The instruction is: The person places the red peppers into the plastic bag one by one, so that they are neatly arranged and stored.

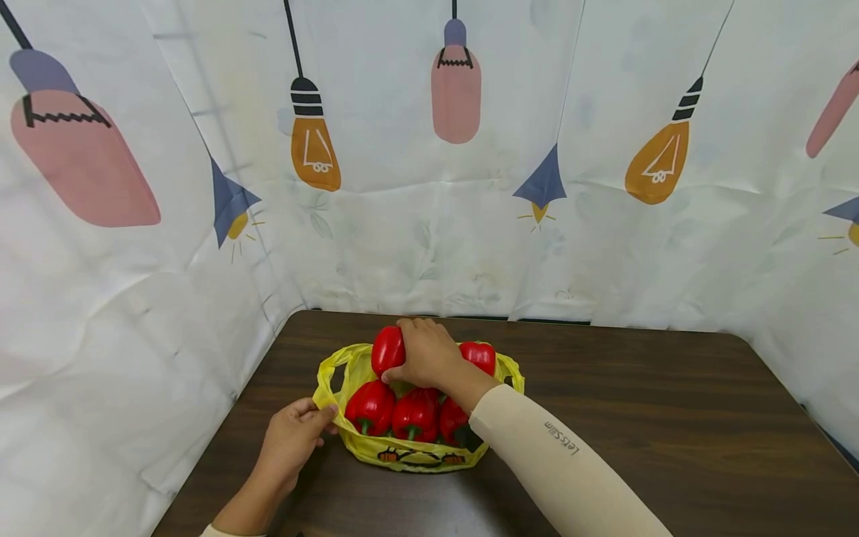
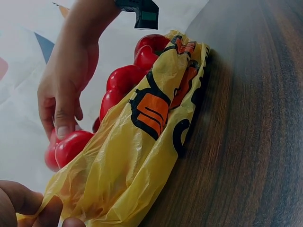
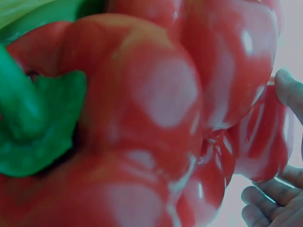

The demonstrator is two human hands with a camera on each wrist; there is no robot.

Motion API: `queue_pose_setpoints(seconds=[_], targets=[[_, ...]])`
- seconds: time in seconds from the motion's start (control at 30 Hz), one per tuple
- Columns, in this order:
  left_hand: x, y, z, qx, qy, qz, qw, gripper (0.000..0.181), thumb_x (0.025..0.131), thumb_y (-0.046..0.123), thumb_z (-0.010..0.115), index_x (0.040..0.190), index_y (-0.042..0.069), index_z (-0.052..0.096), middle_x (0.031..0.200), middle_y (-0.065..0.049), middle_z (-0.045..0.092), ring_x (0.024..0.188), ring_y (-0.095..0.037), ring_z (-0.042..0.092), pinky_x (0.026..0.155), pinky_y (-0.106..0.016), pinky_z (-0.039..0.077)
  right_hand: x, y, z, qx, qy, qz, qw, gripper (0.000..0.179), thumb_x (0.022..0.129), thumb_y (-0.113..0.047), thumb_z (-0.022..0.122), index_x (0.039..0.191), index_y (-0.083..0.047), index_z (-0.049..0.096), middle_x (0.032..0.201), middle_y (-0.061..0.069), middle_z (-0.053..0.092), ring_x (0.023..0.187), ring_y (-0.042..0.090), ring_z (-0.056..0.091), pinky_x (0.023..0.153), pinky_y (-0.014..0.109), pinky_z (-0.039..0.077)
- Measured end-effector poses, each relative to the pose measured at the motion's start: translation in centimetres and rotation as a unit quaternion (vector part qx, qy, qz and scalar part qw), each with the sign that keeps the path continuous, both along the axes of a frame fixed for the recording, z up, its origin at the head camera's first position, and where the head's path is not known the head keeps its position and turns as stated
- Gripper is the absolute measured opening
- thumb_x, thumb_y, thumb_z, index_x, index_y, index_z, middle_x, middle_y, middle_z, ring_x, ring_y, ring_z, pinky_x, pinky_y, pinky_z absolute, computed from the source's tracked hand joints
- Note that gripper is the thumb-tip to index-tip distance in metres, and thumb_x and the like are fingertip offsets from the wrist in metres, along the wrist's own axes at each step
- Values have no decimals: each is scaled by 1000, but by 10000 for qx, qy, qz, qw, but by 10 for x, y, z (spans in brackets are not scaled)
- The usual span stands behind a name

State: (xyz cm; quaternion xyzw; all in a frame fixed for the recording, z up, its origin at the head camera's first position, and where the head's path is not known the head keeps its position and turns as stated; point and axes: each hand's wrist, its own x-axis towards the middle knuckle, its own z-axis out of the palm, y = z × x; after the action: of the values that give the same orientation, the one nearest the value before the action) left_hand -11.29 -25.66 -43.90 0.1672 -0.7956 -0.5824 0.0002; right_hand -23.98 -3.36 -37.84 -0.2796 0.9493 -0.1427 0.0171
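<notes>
A yellow plastic bag (image 1: 365,447) with a dark and orange print lies wide open on the table, several red bell peppers (image 1: 416,414) inside it. My left hand (image 1: 291,436) pinches the bag's left edge between thumb and fingers. Reaching across from the right, my right hand (image 1: 432,354) grips one red bell pepper (image 1: 388,350) above the bag's back left part. In the right wrist view, thumb and fingertips are on either side of that pepper (image 3: 265,137). Closer to that camera, another pepper shows its green stem (image 3: 28,118). My right forearm hides part of the bag's right side.
The dark wood table (image 1: 637,418) extends far to the right of the bag. White fabric printed with lamps (image 1: 429,246) hangs behind the table and along its left side. A black wrist camera (image 2: 144,14) sits on my right wrist, close above the peppers.
</notes>
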Motion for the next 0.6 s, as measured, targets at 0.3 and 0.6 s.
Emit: queue_pose_setpoints(seconds=[0.3, 0.6], targets=[[0, 0, 0, -3, -16, 26, 10000, 34, 100, 28, 69, 115, -3, 67, 88, -8, 76, 87, -23, 66, 72, -33, 54, 0, 3, -2, 465, -157, 94, 9988, 93, 77, -55, 86, 148, -10, 46, 138, 7, 60, 130, 28, 50, 112, 44, 37], [1, 1, -1, -68, -107, -32, 9999, 41, 98, 36, 70, 115, -1, 66, 87, -9, 76, 88, -23, 65, 74, -34, 54, 3, 15, 4, 272, -299, 151, 9991, 93, 84, -49, 83, 155, -10, 37, 151, 10, 50, 139, 31, 41, 116, 49, 26]])
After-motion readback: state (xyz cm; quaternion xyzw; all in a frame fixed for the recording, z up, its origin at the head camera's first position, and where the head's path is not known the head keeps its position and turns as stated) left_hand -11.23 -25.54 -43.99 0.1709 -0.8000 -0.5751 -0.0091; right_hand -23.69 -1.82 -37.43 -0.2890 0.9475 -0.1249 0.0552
